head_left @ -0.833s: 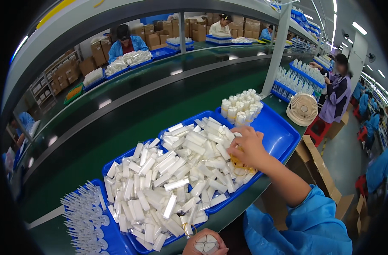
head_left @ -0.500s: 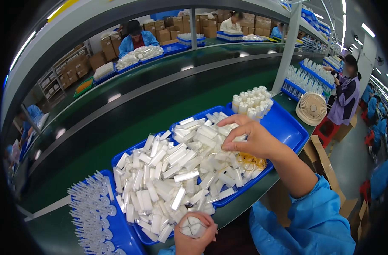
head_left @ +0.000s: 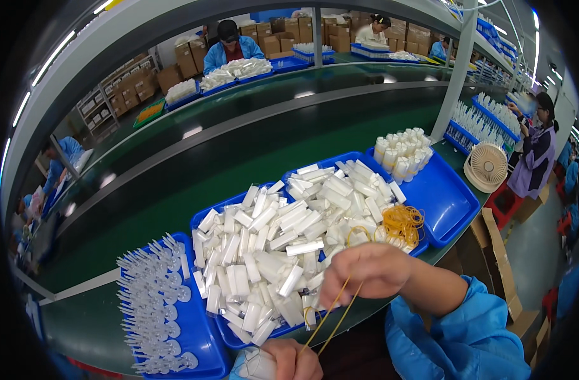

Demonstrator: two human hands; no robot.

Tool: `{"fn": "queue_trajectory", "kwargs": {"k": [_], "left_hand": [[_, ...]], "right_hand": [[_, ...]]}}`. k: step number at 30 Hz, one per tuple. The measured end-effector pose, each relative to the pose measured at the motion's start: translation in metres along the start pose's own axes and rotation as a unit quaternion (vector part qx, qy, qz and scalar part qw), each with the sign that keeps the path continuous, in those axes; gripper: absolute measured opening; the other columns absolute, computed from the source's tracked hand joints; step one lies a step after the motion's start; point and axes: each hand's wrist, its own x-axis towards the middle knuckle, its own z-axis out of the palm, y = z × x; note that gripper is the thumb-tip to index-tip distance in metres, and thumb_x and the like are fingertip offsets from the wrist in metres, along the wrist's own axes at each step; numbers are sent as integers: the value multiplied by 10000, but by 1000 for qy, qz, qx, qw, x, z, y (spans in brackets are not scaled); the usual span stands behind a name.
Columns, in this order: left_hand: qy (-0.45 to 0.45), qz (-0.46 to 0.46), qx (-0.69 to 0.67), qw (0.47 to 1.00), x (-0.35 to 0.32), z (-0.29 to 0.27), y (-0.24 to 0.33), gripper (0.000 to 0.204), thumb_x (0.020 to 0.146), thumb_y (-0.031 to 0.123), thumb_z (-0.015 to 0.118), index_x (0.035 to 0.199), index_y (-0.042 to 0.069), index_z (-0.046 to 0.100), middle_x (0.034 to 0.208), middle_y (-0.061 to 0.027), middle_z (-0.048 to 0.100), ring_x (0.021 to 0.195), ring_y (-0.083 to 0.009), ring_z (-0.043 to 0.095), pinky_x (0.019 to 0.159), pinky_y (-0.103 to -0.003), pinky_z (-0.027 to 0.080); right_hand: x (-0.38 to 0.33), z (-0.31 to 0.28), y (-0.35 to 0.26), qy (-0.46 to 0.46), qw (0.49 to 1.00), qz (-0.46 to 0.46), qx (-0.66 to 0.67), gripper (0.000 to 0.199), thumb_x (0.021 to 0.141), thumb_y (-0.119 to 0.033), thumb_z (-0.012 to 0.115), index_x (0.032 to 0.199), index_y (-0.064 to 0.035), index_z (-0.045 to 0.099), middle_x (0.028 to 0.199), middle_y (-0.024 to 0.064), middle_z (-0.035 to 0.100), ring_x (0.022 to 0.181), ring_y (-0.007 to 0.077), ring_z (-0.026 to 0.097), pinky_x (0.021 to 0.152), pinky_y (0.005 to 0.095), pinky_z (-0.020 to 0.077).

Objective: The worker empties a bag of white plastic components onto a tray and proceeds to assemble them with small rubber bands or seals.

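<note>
Fingers [head_left: 332, 286] of the right hand [head_left: 369, 269], slightly blurred, grip a yellow rubber band [head_left: 327, 311] that runs in two taut strands down to the left hand [head_left: 294, 360], on the near side of the green desk [head_left: 80, 324]. The left fingers are closed around a bundle of white pieces [head_left: 256, 363]. Should the right grip slip, the band could snap back onto the left hand; overstretching might break it, and a lopsided pull could skew the bundle. Heaped white pieces [head_left: 264, 237] reach the near rim of the blue tray [head_left: 234, 342], so a brushing wrist might spill some.
</note>
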Motion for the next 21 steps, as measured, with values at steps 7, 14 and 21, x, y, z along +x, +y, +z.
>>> {"fn": "queue_trajectory", "kwargs": {"k": [7, 14, 21], "left_hand": [[275, 27, 828, 488, -8, -13, -4, 821, 680, -121, 589, 1339, 80, 142, 750, -97, 508, 560, -157, 516, 503, -254, 463], [413, 114, 328, 842, -9, 0, 7, 1053, 681, -81, 608, 1398, 114, -138, 820, -84, 535, 665, -147, 537, 664, -262, 449], [416, 28, 771, 481, -5, 0, -20, 1011, 685, -48, 657, 1395, 38, -58, 906, -147, 541, 883, -202, 535, 804, -307, 445]], "right_hand": [[-18, 38, 17, -280, 695, -88, -656, 355, 865, -259, 492, 1076, 24, 530, 736, 114, 529, 573, 260, 509, 524, 338, 401], [-38, -4, 55, -156, 974, -148, 65, 319, 831, -98, 409, 1116, 13, 499, 1015, 169, 562, 649, 246, 565, 574, 331, 413], [-2, 45, -16, -22, 932, 28, -361, 535, 807, -22, 407, 1321, 55, 282, 1380, 192, 307, 676, 219, 614, 499, 264, 441]]}}
